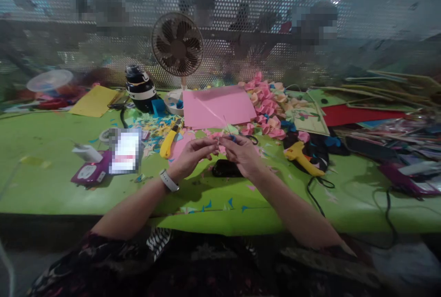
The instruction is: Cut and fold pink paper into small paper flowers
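My left hand, a white watch band at its wrist, has its fingertips closed in a pinch on a small pink paper piece. My right hand meets it fingertip to fingertip and is closed on a thin, wire-like stick that points up. A bit of blue shows at the base of the stick between the fingers; its kind is too small to tell. Under the hands lies a black object, partly hidden. Behind them is a flat pink paper sheet, with a heap of folded pink paper flowers at its right.
Left of my hands lie a yellow cutter knife, paper scraps and a lit phone. To the right is a yellow glue gun with a black cord. A fan and a black bottle stand at the back of the green table.
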A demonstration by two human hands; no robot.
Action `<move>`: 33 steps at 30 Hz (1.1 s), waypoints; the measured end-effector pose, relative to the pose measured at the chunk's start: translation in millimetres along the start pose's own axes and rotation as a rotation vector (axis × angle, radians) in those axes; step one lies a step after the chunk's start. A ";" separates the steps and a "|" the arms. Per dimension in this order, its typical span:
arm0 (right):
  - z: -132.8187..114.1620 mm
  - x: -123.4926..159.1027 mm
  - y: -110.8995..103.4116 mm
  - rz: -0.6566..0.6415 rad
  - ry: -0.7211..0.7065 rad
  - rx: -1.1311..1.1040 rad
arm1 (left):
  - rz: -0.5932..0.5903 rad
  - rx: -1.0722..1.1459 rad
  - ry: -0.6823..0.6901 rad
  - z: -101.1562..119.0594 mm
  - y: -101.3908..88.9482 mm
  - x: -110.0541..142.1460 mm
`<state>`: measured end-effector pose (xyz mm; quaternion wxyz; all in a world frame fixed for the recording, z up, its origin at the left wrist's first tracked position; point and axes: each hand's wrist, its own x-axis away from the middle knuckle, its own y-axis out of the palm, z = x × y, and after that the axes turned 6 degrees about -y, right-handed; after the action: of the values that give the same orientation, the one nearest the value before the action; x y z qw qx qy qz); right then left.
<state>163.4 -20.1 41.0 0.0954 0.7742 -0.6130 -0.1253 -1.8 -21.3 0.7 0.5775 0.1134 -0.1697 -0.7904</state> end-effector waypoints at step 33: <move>13.6 -6.5 -22.5 -0.093 -0.696 1.255 | 0.170 0.011 0.072 10.1 0.3 -5.2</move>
<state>178.5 -8.6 21.7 -0.5741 0.6233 -0.5308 0.0073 -3.7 -15.0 10.0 0.6475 0.1300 -0.1622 -0.7332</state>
